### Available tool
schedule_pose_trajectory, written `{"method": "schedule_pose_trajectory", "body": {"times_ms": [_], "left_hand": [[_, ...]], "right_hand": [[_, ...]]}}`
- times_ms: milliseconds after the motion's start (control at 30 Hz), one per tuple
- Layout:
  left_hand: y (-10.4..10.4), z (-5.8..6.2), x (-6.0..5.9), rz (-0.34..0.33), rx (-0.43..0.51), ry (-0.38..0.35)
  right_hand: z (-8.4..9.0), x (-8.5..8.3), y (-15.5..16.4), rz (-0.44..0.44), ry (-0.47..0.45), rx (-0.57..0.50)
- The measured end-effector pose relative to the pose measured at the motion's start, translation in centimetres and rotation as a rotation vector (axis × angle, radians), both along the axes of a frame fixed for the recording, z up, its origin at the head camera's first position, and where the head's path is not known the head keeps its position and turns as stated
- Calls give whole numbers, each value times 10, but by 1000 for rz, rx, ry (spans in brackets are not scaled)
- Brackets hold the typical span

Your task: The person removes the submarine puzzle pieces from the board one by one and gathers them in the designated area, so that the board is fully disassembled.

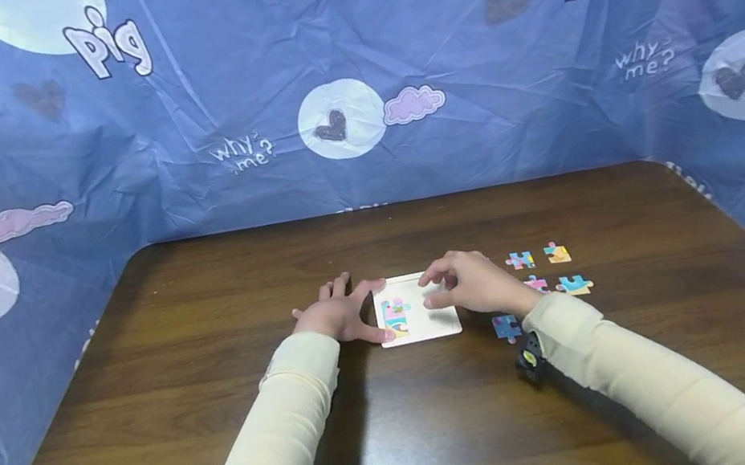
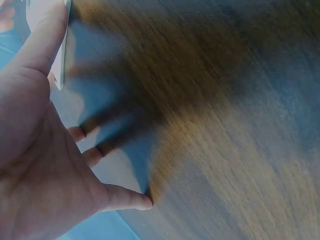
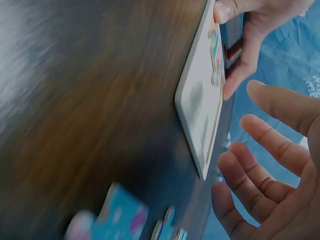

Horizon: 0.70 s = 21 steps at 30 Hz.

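Puzzle board [image 1: 434,324]: L hand [image 1: 338,315] spread, touching l. edge; R hand [image 1: 477,282] half-curled, empty, gap betw hands

I have a dark brown wood-grain surface [image 1: 210,315] in front of me, its far corners rounded, with a pale sheen on the near side of the white board [image 1: 431,326]. The board lies flat on it. To the board's right I count at least five loose jigsaw pieces [image 1: 556,254]: a blue one just off its near right corner, a pink one partly hidden, a blue-and-yellow one farther out, and two level with the board's far edge.
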<state>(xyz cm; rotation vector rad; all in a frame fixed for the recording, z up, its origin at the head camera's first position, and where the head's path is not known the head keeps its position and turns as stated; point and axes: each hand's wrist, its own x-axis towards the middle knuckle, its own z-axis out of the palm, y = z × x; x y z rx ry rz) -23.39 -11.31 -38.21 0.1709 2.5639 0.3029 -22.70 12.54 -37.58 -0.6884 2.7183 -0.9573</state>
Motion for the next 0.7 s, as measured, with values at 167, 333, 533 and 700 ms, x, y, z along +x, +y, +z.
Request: {"method": "schedule_pose_trajectory", "body": {"times_ms": [167, 333, 533, 700], "left_hand": [[0, -3, -2, -11, -1, 3], [0, -4, -3, -14, -1, 0], [-1, -3, -3, -10, 4, 6], [-1, -5, -4, -16, 7, 7]], "right_hand": [[-1, -3, -15, 19, 6, 65], [-1, -7, -29, 31, 39, 122], [0, -9, -41, 44, 62, 201], [-1, -8, -48, 52, 79, 283]]}}
